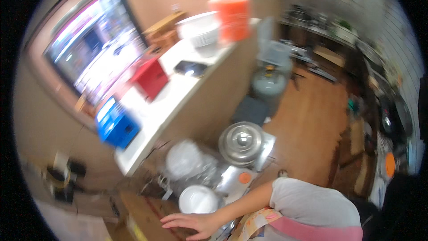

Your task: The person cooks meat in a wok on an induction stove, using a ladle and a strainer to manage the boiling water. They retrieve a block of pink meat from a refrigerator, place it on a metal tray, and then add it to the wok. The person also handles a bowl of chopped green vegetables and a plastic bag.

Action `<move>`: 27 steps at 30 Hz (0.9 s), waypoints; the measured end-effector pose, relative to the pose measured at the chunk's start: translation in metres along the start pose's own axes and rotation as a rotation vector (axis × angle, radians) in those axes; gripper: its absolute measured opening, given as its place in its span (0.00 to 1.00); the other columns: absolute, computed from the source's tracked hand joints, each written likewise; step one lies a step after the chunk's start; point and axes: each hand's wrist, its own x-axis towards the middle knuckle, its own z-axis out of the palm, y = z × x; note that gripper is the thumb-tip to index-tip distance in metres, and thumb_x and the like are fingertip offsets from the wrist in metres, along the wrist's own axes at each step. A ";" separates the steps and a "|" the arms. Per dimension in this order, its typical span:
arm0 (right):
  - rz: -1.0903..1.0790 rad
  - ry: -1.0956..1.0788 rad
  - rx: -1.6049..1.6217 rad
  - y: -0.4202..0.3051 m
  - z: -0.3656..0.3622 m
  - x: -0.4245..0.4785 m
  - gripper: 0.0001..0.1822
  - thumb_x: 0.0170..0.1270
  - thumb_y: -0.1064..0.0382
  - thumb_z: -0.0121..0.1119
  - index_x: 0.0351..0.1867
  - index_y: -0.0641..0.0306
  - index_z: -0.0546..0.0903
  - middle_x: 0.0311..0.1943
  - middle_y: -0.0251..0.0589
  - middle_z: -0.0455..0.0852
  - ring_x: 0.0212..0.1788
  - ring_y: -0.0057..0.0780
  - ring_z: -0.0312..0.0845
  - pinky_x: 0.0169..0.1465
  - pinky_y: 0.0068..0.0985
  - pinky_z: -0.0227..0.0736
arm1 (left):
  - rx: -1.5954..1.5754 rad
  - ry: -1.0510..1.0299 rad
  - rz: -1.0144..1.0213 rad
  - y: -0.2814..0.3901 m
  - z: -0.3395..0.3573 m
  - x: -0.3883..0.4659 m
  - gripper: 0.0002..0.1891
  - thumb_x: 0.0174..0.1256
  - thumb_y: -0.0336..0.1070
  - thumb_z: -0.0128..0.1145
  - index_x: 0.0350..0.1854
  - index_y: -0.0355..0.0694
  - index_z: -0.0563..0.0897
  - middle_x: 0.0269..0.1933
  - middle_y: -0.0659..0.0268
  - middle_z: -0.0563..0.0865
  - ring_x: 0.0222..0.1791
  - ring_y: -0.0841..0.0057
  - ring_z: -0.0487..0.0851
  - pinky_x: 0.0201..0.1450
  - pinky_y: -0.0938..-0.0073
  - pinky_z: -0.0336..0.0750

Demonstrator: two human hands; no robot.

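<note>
My right hand (194, 225) reaches leftward at the bottom, palm down, with its fingers spread and nothing visible in it. Just above it is a round white plastic container (198, 199); whether they touch I cannot tell. An open cardboard box (142, 212) lies under and beyond my fingertips. Behind the white container, clear plastic wrapping (207, 167) surrounds a round white item (184, 159). To the right of that stands a steel pot with a domed lid (241, 142). My left hand is out of view. Motion blurs the picture.
A white counter (167, 107) bears a blue box (117, 125), a red box (148, 77), a phone (190, 69), white bowls (200, 30) and an orange stack (230, 18). A gas cylinder (269, 82) stands beyond it. Cluttered shelving (367, 107) lines the right side of the wooden floor (307, 124).
</note>
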 end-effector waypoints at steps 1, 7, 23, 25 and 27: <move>-0.010 0.026 -0.075 -0.010 -0.027 -0.011 0.46 0.51 0.44 0.56 0.63 0.68 0.46 0.60 0.53 0.54 0.62 0.45 0.50 0.62 0.32 0.48 | -0.095 -0.122 0.062 0.038 0.024 -0.006 0.13 0.54 0.35 0.53 0.38 0.32 0.75 0.34 0.56 0.80 0.35 0.65 0.78 0.40 0.72 0.71; 0.076 0.206 -0.063 -0.103 -0.180 -0.113 0.29 0.51 0.53 0.61 0.52 0.66 0.68 0.44 0.47 0.75 0.48 0.40 0.70 0.50 0.31 0.65 | -0.217 -0.933 0.537 0.269 0.127 -0.079 0.16 0.60 0.36 0.48 0.46 0.31 0.72 0.41 0.55 0.78 0.42 0.64 0.75 0.47 0.71 0.68; 1.250 1.637 -2.621 -0.514 -0.492 -0.528 0.12 0.39 0.71 0.56 0.29 0.56 0.81 0.28 0.37 0.80 0.35 0.36 0.73 0.36 0.31 0.70 | -0.949 -1.667 1.057 0.673 0.397 -0.236 0.15 0.56 0.34 0.53 0.46 0.34 0.74 0.45 0.54 0.76 0.43 0.64 0.75 0.47 0.70 0.69; 1.406 1.851 -2.644 -0.563 -0.483 -0.565 0.13 0.40 0.71 0.55 0.31 0.56 0.82 0.30 0.37 0.80 0.35 0.36 0.73 0.38 0.32 0.69 | -0.848 -1.823 1.070 0.693 0.448 -0.258 0.16 0.56 0.35 0.54 0.46 0.35 0.74 0.45 0.53 0.76 0.43 0.65 0.75 0.46 0.70 0.69; 1.600 1.868 -2.733 -0.606 -0.466 -0.616 0.11 0.46 0.68 0.51 0.32 0.56 0.82 0.31 0.37 0.80 0.38 0.36 0.72 0.42 0.35 0.65 | -0.900 -1.925 1.161 0.734 0.480 -0.281 0.15 0.57 0.35 0.52 0.46 0.35 0.75 0.44 0.54 0.77 0.45 0.66 0.74 0.48 0.71 0.68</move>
